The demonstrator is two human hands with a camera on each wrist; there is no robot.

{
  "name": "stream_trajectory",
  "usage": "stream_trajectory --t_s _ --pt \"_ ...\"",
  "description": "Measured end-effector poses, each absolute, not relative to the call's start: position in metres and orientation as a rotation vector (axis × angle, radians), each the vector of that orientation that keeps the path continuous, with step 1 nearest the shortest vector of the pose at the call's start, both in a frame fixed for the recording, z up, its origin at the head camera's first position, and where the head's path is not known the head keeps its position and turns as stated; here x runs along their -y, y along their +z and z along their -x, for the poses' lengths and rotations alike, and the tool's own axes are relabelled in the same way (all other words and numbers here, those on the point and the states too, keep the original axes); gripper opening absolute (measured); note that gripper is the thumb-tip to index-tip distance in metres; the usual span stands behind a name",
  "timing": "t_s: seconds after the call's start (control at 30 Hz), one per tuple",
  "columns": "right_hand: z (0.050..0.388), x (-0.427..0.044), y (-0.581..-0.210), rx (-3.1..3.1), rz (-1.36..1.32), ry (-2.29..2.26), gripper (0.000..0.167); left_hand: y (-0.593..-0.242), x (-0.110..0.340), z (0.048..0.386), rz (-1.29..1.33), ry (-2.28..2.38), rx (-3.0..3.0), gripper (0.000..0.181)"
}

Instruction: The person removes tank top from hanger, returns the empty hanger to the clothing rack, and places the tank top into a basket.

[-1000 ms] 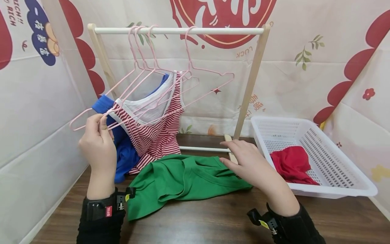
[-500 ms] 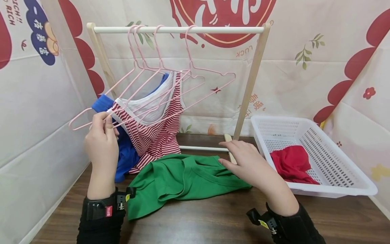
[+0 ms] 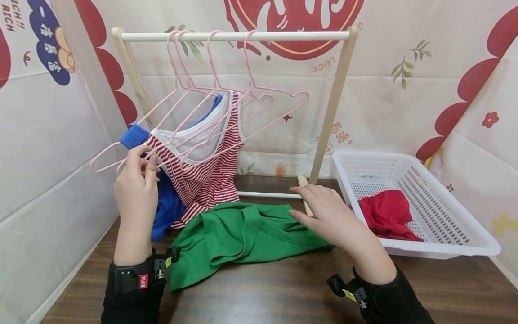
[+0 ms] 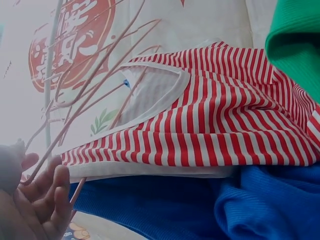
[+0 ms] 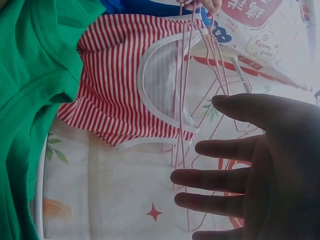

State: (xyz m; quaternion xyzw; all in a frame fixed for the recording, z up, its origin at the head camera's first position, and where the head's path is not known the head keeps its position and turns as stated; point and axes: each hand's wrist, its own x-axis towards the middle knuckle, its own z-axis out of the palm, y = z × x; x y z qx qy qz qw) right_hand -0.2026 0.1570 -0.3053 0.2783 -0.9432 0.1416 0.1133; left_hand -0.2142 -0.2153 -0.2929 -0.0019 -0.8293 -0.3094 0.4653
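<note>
My left hand (image 3: 136, 189) is at the left end of a pink hanger (image 3: 184, 123) on the rail, its thumb and fingers spread apart around the wire. In the left wrist view, the wire passes between the thumb and fingertips (image 4: 57, 175). Beside this hand hang a red-and-white striped tank top (image 3: 198, 180) and, behind it, a blue garment (image 3: 163, 209). My right hand (image 3: 329, 213) hovers with straight fingers and holds nothing, over the right end of a green garment (image 3: 247, 238) spread on the table. The right wrist view shows its fingers (image 5: 215, 180) separated.
Several pink hangers share the white rail (image 3: 283, 37) of a wooden-legged rack (image 3: 336, 99). To the right stands a white perforated basket (image 3: 449, 202) with a red garment (image 3: 386, 213) inside. Printed cloth walls enclose the table (image 3: 251, 292).
The hanger in front of the striped top's hanger has shifted right along the rail. My left thumb and fingers, pinched earlier, have parted. My right hand stays nearly still.
</note>
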Motion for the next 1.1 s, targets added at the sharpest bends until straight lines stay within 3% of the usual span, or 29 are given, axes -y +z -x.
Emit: stream_trajectory --t_s 0.23,0.77,1.1 --pt "0.202 -0.157 -0.305 2.76 -0.82 0.407 0.052 -0.289 0.215 0.211 0.087 -0.753 2.015 0.036" --pt "0.2 -0.155 -0.307 2.745 -0.845 0.375 0.053 -0.279 0.202 0.202 0.342 -0.577 1.888 0.057" --pt "0.201 -0.136 -0.324 2.714 -0.999 0.322 0.059 -0.276 0.193 0.193 0.401 -0.478 1.827 0.053"
